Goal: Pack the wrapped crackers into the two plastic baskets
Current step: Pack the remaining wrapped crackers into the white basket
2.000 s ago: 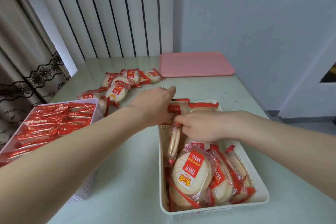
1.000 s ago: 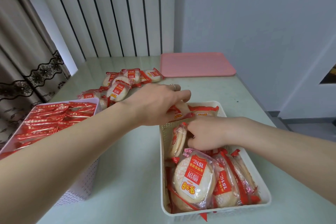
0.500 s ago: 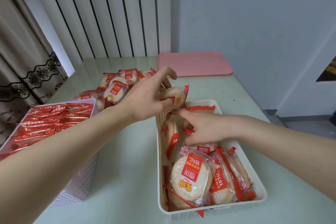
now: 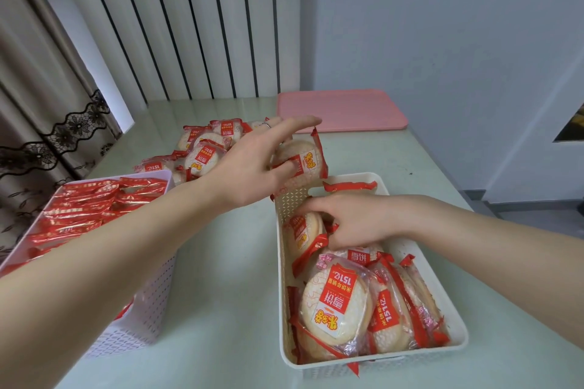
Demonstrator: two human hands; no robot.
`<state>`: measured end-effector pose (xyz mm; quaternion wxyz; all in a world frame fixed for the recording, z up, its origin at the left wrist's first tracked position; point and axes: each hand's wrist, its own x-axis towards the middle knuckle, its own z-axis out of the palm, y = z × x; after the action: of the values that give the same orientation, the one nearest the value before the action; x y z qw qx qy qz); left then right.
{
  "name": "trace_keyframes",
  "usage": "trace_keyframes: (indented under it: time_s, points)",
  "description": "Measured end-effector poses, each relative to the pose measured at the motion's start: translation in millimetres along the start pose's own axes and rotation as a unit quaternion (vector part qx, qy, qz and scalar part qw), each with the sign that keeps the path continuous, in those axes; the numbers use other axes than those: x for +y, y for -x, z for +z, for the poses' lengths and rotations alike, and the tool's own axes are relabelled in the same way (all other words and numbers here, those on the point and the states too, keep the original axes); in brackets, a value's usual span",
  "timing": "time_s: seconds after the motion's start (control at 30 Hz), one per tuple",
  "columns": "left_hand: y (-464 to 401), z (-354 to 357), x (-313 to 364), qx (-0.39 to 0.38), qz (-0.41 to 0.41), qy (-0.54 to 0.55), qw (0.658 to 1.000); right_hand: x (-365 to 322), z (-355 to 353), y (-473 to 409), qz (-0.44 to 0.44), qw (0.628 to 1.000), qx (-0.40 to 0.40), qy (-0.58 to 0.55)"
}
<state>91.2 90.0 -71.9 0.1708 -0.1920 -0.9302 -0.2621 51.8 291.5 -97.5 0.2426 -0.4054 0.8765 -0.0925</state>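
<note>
My left hand [image 4: 252, 167] pinches one wrapped cracker [image 4: 305, 164] between thumb and fingers, index finger stretched out, just above the far left corner of the cream basket [image 4: 459, 335]. My right hand [image 4: 350, 221] is inside that basket. Its thumb and curled fingers hold an upright cracker [image 4: 300, 230] near the left wall. Several more wrapped crackers [image 4: 335, 303] lean in a row at the basket's near end. One pack [image 4: 350, 186] lies against the far wall. The white basket [image 4: 142, 309] at left is packed with red-edged packs [image 4: 88, 208].
A loose pile of wrapped crackers [image 4: 205, 148] lies on the pale green table [image 4: 221, 278] behind the white basket. A pink tray [image 4: 341, 109] sits at the table's far end by the wall. A curtain hangs at left.
My left hand has lifted a cracker from the cream basket's far end to above its rim. My right hand stayed in the basket, shifting slightly onto the upright cracker.
</note>
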Motion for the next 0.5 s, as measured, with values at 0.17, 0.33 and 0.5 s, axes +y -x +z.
trace_keyframes:
  time_s: [0.17,0.33,0.5]
  points:
    - [-3,-6,2,-0.013,0.003,-0.018,1.0,9,-3,8,0.022,0.993,-0.02,-0.113]
    - [-5,-6,10,0.031,-0.023,0.059,0.998,9,-14,15,0.049,0.984,-0.084,-0.151]
    - [-4,5,6,-0.005,-0.013,0.029,0.999,3,-20,16,0.065,0.975,-0.113,-0.179]
